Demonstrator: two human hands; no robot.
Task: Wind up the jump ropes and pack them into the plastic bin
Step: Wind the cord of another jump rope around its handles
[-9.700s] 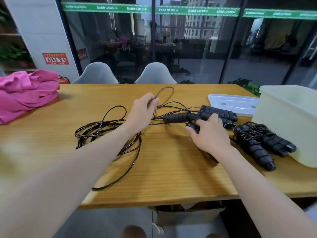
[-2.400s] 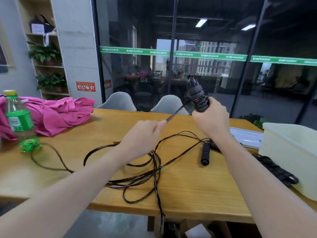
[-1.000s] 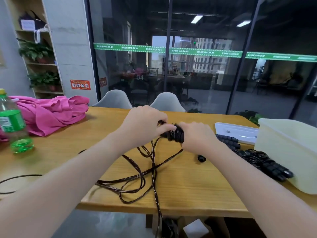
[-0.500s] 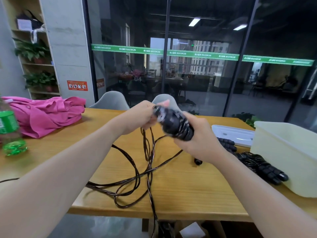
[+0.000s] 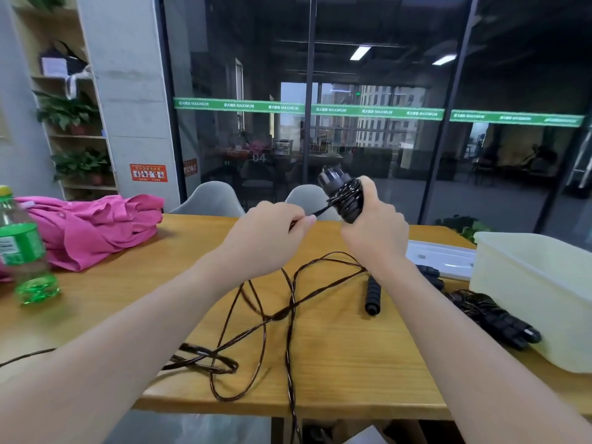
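Above the wooden table (image 5: 336,363), a jump-rope handle (image 5: 344,195) is gripped by the right hand (image 5: 373,233) while cord (image 5: 266,318) is pinched by the left hand (image 5: 269,233); snagging of tangled slack is risked, the plastic bin (image 5: 538,293) unreached.

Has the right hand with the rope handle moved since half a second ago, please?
Yes. The right hand has lifted the wound handle higher above the table, towards the glass wall.
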